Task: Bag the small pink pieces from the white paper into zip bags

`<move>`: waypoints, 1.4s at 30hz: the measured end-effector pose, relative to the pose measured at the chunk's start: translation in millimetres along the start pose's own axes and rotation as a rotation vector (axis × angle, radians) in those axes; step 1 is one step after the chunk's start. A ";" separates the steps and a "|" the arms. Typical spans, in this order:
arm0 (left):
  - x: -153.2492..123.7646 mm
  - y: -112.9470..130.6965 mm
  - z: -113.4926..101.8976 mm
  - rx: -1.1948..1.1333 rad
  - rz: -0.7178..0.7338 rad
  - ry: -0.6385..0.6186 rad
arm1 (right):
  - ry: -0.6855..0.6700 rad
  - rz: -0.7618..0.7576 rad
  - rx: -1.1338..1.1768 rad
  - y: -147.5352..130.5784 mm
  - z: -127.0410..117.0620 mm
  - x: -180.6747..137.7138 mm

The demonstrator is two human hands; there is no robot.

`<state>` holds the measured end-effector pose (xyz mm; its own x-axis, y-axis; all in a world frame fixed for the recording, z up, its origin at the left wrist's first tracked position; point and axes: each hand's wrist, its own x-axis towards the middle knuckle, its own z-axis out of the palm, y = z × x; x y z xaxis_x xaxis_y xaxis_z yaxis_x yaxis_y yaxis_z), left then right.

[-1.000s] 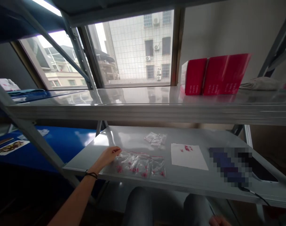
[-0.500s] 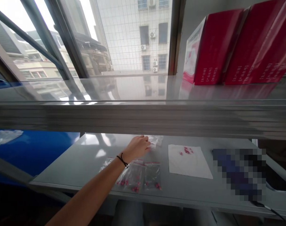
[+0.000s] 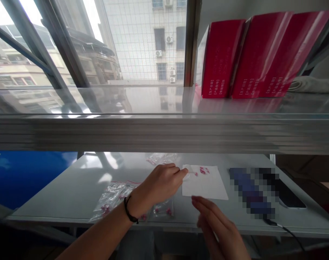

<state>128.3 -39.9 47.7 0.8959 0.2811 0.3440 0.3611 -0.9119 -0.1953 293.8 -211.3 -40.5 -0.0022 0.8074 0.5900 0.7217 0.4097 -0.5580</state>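
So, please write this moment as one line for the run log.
left hand: holds small clear bag over white paper | right hand: open, empty, near paper | filled bags: on table

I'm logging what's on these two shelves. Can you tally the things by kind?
Red boxes on the upper shelf: 3
White paper sheet with pink bits: 1
Heaps of clear zip bags, near heap and far heap: 2
Small clear bag pinched by the left hand: 1
Dark phone: 1
Total: 8
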 end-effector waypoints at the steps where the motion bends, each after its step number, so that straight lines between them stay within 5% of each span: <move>1: -0.5 6.4 -4.5 -0.008 0.001 0.007 | 0.017 -0.040 -0.067 -3.5 1.3 15.7; 5: -8.2 31.2 -7.3 -0.146 -0.089 0.073 | 0.066 -0.111 -0.343 -12.0 6.2 41.2; 11: -21.7 66.1 3.9 -0.552 -0.320 0.139 | 0.010 -0.123 -0.521 -12.3 1.0 19.9; 17: -35.8 56.5 10.7 -0.920 -0.212 0.037 | -0.167 -0.150 -0.480 -2.4 -23.3 13.9; 26: -31.5 47.7 11.4 -0.809 -0.106 -0.094 | -0.485 -0.048 -0.106 -5.8 -50.5 14.1; 33: -30.3 56.1 18.8 -0.932 -0.176 -0.097 | -0.524 -0.007 -0.087 -4.6 -55.8 19.5; 37: -28.8 59.9 26.8 -1.093 -0.231 -0.086 | -0.460 -0.044 -0.031 0.5 -64.2 16.9; 42: -25.2 71.1 44.9 -1.418 -0.483 0.028 | 0.109 0.113 -0.055 49.2 -71.4 32.6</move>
<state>143.0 -98.4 -16.1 0.7558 0.6409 0.1341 0.0537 -0.2648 0.9628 378.7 -195.1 -7.1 0.1537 0.7949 0.5870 0.7502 0.2928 -0.5929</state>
